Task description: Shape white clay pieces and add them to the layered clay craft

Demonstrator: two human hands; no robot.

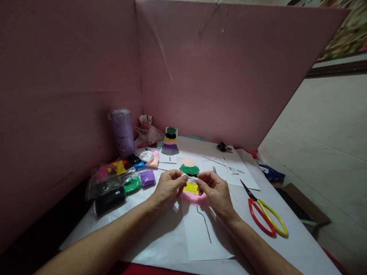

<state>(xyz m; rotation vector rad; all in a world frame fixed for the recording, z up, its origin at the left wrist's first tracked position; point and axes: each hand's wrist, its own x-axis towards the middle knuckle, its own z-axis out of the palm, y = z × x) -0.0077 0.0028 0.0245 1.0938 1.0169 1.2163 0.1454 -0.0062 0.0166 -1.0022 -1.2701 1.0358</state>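
A small strip of white modelling clay [191,178] is stretched between my two hands. My left hand [170,186] pinches its left end between thumb and fingers, and my right hand [217,192] pinches the other end. Below them lies a sheet of white paper [205,240] with bands of coloured clay: pale peach [188,162] at the top, then green [189,170], black, yellow [191,187] and pink [195,198]. The strip partly covers the middle bands. A dark drawn line [205,221] runs down the paper's lower part.
Scissors [265,214] with red and yellow handles lie at right. Bagged clay, including purple [147,178], green [132,185] and black [110,200], sits at left, near a purple canister [122,131]. A finished-looking striped card [170,145], a fork [214,170] and keys [223,147] lie farther back.
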